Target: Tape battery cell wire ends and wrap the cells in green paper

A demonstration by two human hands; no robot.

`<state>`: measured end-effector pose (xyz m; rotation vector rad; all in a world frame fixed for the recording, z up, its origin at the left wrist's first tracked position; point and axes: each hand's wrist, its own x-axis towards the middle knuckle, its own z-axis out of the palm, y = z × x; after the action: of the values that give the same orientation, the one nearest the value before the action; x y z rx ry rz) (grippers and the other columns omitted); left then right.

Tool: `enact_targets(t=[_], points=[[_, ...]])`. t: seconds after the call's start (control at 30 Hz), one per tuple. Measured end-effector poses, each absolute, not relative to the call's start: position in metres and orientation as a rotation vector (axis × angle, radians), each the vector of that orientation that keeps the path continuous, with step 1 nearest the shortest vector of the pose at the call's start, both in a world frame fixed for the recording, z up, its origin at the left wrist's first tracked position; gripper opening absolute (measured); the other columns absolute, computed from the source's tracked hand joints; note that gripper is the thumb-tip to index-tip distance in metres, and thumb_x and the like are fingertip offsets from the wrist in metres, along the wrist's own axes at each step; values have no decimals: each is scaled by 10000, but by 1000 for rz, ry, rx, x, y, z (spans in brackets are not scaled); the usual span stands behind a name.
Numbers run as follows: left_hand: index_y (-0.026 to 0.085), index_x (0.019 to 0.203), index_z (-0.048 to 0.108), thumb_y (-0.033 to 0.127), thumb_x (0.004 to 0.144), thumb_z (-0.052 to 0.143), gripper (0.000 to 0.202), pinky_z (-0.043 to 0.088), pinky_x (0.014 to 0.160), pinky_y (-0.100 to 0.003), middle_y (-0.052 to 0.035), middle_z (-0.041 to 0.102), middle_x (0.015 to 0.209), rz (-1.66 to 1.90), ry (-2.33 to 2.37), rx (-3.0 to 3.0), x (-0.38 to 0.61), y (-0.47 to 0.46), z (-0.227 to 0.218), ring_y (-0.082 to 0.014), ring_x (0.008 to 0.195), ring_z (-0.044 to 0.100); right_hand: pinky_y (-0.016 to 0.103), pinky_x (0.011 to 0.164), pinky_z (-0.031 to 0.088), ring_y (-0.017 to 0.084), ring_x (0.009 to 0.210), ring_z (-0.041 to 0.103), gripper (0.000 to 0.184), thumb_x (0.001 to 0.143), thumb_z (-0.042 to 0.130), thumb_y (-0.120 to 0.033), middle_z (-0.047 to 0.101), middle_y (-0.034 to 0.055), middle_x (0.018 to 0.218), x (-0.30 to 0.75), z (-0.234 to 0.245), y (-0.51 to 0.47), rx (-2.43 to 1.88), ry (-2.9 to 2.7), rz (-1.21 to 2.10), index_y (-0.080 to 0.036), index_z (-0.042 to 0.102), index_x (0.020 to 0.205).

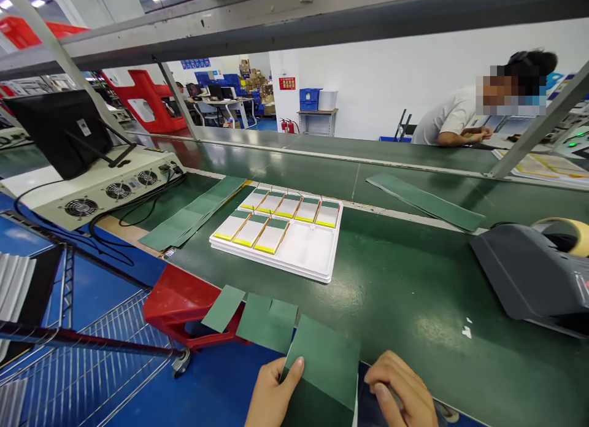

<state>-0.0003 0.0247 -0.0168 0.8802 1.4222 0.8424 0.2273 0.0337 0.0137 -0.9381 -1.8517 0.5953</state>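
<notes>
My left hand (276, 390) grips the left edge of a green sheet (324, 359), thumb on top, at the front edge of the bench. My right hand (400, 390) is beside the sheet's right edge, its fingers curled together; what they pinch, if anything, is hidden. Smaller green pieces (267, 316) lie along the bench edge, partly overhanging. Beyond them a white tray (313, 255) carries several flat, pale battery-like packs (272, 235) in two rows, with yellow strips, thin dark leads and green patches on some. The front row's right part is bare tray.
Long green strips (196, 212) lie left of the tray, and more strips (423, 200) behind it to the right. A grey tape dispenser (529, 273) stands at right. A fan-cooled box (115, 184) with a monitor is at left. A red stool (184, 304) is below. A co-worker (451, 114) sits opposite.
</notes>
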Motion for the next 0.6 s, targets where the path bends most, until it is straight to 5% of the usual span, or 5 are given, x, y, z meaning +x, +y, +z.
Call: enact_targets(t=[0.07,0.17,0.33,0.6], points=[[153,554,524,644,695,583,514,301,487,-227,7,461,524,859,1422,866,-1,27,-20,-127,514,400,302,580,435,192,647,526,93,853,470,-149,576,38,707,224,18,40,-897,-1999,546,-218,521,890],[159,531,468,617,697,607,506,264,469,-212,30,403,508,883,1435,842,-2,25,-22,-99,495,344,336,764,494,227,899,566,262,827,544,-162,638,58,951,213,19,48,-887,-2187,488,-224,493,1076],[132,589,537,592,719,612,484,308,482,-207,16,471,534,909,1395,793,1,22,-26,-100,506,393,487,997,401,286,1246,383,472,882,521,-349,444,69,1352,200,21,59,-1112,-2386,550,-258,363,1317],[94,632,657,642,579,703,552,425,529,-242,-56,601,540,883,1244,686,-4,-5,-30,-154,513,542,500,1083,287,247,1303,305,427,913,469,-343,472,28,1344,198,25,67,-1124,-2480,589,-251,363,1317]])
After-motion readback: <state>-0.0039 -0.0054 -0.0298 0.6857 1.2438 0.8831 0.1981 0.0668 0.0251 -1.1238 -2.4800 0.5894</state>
